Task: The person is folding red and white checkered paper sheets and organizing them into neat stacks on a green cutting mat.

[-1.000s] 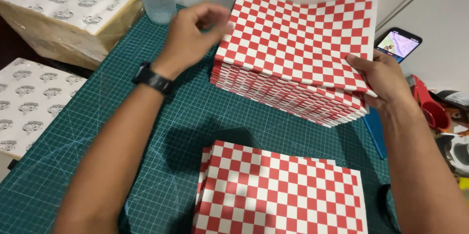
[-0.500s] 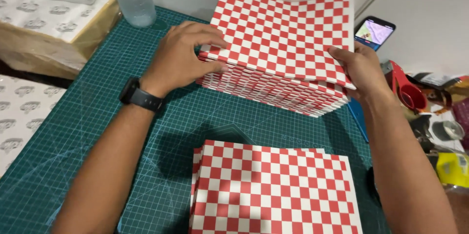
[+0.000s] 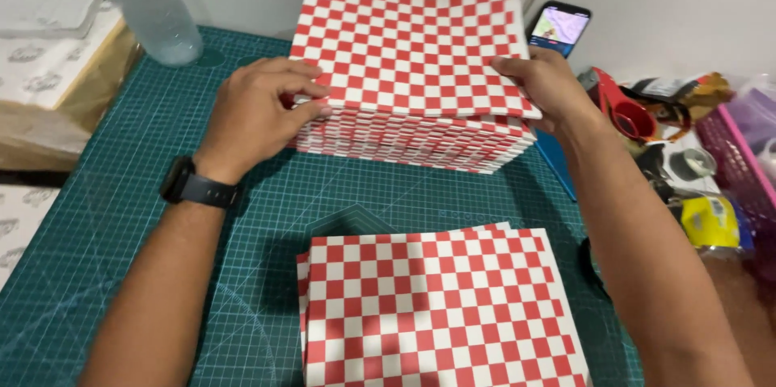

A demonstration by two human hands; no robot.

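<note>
While both hands grip it, the tall stack of red-white checkered paper sheets [image 3: 412, 72] sits square at the far middle of the green gridded cutting mat [image 3: 121, 217], top sheets lifted. Left hand [image 3: 255, 116] and right hand [image 3: 546, 88] have fingers clamped on the side edges. A thinner checkered stack [image 3: 440, 310] lies nearer. A clear plastic bottle with a pink-blue label [image 3: 149, 3] stands far left.

Left hand [image 3: 260, 108], right hand [image 3: 543, 90] pinch top sheets of checkered paper stack [image 3: 412, 56].
</note>
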